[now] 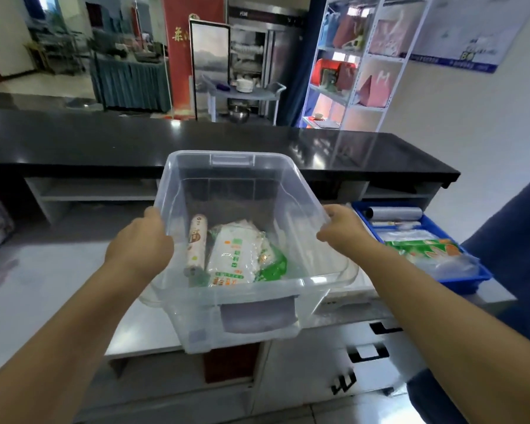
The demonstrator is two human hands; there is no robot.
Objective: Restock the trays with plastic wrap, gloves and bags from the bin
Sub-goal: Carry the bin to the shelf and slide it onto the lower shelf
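I hold a clear plastic bin [251, 313] above the steel counter, tilted slightly toward me. My left hand [141, 243] grips its left rim and my right hand [343, 228] grips its right rim. Inside lie a roll of plastic wrap [195, 244] along the left side, a white-and-green packet [234, 255] in the middle, and a green packet [274, 264] partly under it. To the right, a blue tray [459, 280] holds a roll of clear bags [392, 213] and green-orange packets [423, 247].
A steel counter [43, 286] runs beneath the bin, with a black raised counter [104, 139] behind it. White cabinet drawers [349, 356] sit below. A person in dark blue clothing [508, 240] stands at the right edge. A white shelf rack [364, 56] stands far right.
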